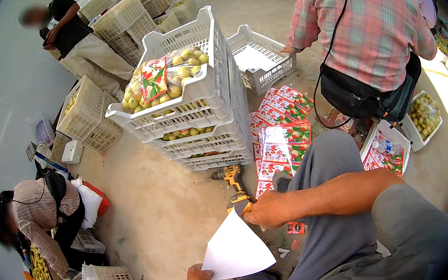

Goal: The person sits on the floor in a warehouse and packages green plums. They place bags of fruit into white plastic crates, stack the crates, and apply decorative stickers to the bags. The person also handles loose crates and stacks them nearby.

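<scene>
My left hand [199, 277] pinches the lower left corner of a white paper sheet [237, 247]. My right hand [269, 210] is by the upper right edge of that sheet, its fingers partly hidden; whether they grip the edge cannot be told. Just beyond, a yellow and black DeWalt cordless drill [234, 179] stands on the floor, a long bit in its chuck; the sheet and my right hand partly cover its battery base. Fanned stacks of printed labels [280, 145] lie to the right of the drill, in front of my raised knee.
Stacked white plastic crates [199, 113] stand ahead, a bagged load of green fruit [172, 76] on top. Behind is a crate with a white liner [259, 57]. A person in a plaid shirt [355, 22] sits right; another [46, 208] bends at left. A bin [406, 153] holds labels and a bottle.
</scene>
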### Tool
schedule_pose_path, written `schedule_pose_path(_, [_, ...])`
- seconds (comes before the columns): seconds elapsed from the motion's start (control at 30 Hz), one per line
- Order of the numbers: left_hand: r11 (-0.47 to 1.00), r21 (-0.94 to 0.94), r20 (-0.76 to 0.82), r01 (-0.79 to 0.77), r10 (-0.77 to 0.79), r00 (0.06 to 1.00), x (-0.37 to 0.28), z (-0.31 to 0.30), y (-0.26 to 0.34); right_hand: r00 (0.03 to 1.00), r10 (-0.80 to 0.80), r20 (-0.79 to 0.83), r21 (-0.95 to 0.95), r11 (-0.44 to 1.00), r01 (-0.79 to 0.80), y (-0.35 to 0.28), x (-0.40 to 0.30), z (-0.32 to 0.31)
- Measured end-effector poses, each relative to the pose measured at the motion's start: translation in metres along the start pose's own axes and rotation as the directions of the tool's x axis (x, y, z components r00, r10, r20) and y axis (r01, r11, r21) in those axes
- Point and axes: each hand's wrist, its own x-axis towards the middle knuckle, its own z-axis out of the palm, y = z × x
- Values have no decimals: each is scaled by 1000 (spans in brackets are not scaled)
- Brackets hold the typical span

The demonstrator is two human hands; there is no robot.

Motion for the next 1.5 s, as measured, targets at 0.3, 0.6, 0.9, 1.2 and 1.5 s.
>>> schedule_pose_path(0.3, [885, -351, -213, -306, 243, 946, -42, -15, 33, 989, -48, -137, 57, 997, 57, 13, -4, -11])
schedule_pose_path(0.6, [898, -253, -191, -360, 319, 928, -50, -25, 31, 982, -116, -150, -6, 993, 116, 14, -1, 0])
schedule_pose_path(0.9, [695, -556, -392, -456, 264, 881, -63, -32, 35, 998, 25, -65, 144, 989, -15, 0, 3, -17])
schedule_pose_path(1.2, [585, -670, -378, -457, 260, 888, -73, -38, 32, 999, 34, -14, 548, 837, -21, -13, 20, -3])
schedule_pose_path(1.5, [619, -670, -297, -410, 284, 912, -66, -39, 29, 936, 282, -210, 812, 584, 7, -7, 33, -11])
